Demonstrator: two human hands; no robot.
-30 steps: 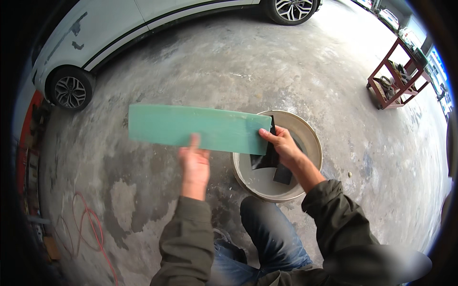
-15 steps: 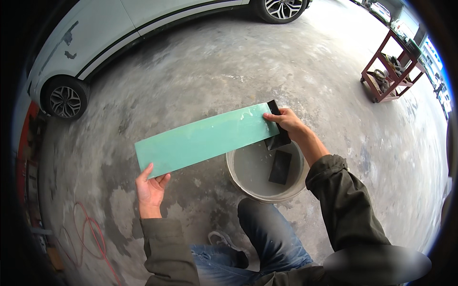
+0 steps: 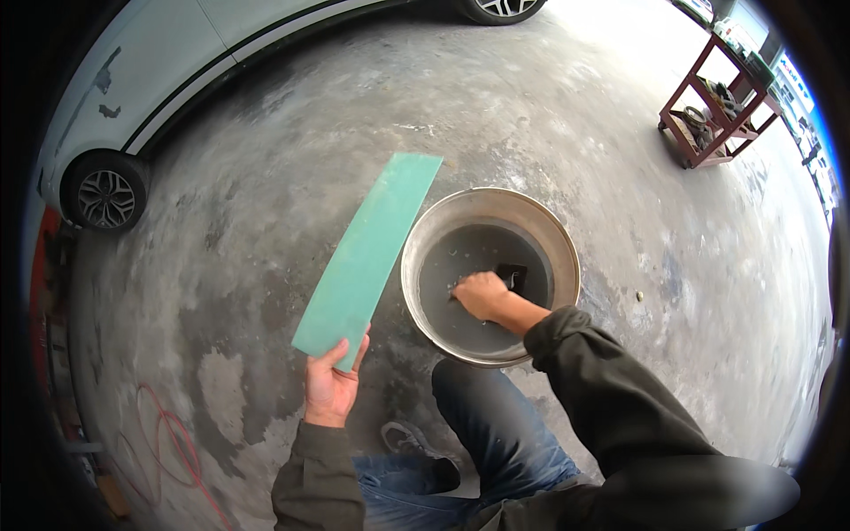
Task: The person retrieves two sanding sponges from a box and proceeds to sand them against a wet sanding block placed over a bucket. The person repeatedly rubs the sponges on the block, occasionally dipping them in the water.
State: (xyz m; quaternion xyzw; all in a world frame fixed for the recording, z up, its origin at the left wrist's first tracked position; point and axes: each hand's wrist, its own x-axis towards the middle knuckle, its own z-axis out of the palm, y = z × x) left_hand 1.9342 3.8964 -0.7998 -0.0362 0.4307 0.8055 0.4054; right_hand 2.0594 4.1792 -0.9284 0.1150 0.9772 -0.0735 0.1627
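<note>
My left hand [image 3: 334, 385] grips the lower end of a long, flat, light green panel [image 3: 372, 252], thumb on its face. The panel slants up and away to the right, above the floor, left of a round bucket [image 3: 560, 252] holding cloudy grey water [image 3: 456, 248]. My right hand [image 3: 482, 296] is down in the bucket at the water's surface, fingers curled and their tips hidden; what they hold cannot be made out. Just right of that hand a black flat piece [image 3: 514, 275] shows in the water, partly behind my wrist.
A white car [image 3: 168, 71] with grey patches on its side stands at far left. A dark red trolley [image 3: 722, 111] with things on its shelves stands at far right. Red hose [image 3: 173, 434] coils on the concrete floor [image 3: 266, 195] at near left. My bent knee [image 3: 487, 403] is close to the bucket.
My right hand has let go of the panel's right end and gone down into the bucket; the black sheet it held is no longer plainly seen. The panel has swung steeper in my left hand.
</note>
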